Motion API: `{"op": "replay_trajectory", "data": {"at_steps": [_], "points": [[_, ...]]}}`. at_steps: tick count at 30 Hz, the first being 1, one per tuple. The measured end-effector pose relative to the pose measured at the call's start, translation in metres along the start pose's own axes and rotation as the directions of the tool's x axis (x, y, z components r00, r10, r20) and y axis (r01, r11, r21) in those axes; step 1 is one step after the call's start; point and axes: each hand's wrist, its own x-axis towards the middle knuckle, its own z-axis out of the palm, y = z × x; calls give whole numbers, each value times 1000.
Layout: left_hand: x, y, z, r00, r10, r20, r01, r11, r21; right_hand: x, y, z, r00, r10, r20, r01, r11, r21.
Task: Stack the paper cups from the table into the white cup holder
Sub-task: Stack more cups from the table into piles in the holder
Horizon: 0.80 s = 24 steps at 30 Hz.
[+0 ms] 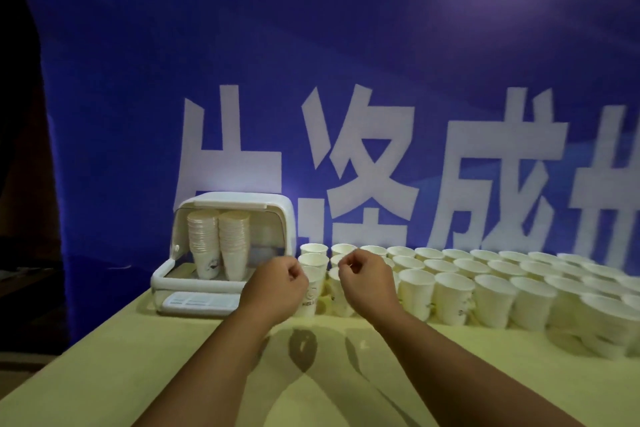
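Paper cups (453, 295) stand — left hand (277, 284), right hand (367, 279) seemingly fisted.

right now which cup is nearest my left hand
the leftmost front-row cup, partly hidden behind your left hand; the other cups stand farther back or farther right

A yellow-green table (138, 374) carries the white cup holder (242, 199) beside rows of upright paper cups (453, 298).

The scene is seen from a head-worn wide-angle camera, aimed forward and slightly downward; the yellow table (138, 374) is taken in from close by, and the blue banner (311, 45) behind it is faced.
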Motion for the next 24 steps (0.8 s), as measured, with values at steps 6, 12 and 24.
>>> {"op": "replay_trajectory", "data": {"at_steps": [6,12,24], "points": [[-26,65,56,991,96,92,-93,995,-34,-31,54,-99,995,42,-86,-53,990,-129],[-47,138,126,959,205,194,-200,979,-43,-48,115,-194,966,106,-236,-155,967,-204],[-76,256,265,838,338,428,-315,941,-125,-66,222,-350,816,186,-547,-396,870,-295]]}}
